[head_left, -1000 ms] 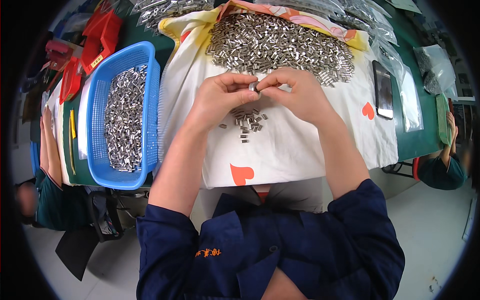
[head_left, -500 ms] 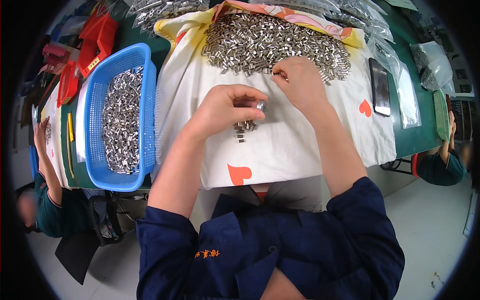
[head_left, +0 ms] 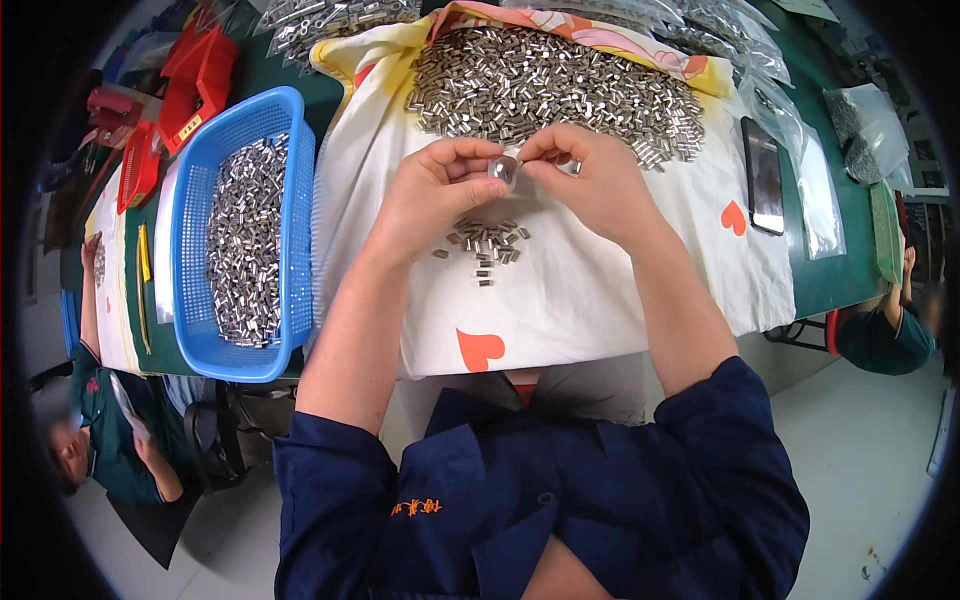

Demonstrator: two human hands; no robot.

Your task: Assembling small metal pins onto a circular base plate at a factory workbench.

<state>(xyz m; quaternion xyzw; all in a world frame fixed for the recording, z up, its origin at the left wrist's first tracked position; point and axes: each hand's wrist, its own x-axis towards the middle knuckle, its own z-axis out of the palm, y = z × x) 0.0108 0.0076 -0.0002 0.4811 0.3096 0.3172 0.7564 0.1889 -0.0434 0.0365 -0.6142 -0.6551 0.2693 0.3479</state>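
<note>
My left hand [head_left: 432, 190] pinches a round, shiny metal piece [head_left: 503, 173] between thumb and fingers, above the white cloth [head_left: 600, 290]. Fingertips of my right hand [head_left: 590, 175] meet its right side. A small silvery metal cylinder [head_left: 573, 167] shows among the right fingers; how it is gripped is partly hidden. Just beyond both hands spreads a big pile of small metal cylinders [head_left: 540, 85]. Below my left hand lies a smaller scattered group of the cylinders [head_left: 490, 240], a few of them trailing toward me.
To the left stands a blue plastic basket [head_left: 300, 230] holding many metal cylinders. Red bins [head_left: 195, 85] sit behind it. A phone [head_left: 762, 175] and clear plastic bags [head_left: 820, 190] lie at the right. Bagged metal parts line the back. Other people sit at both sides.
My right hand has come from the pile's edge toward me and left, to the round piece. My left hand has risen slightly toward the pile, uncovering more loose cylinders.
</note>
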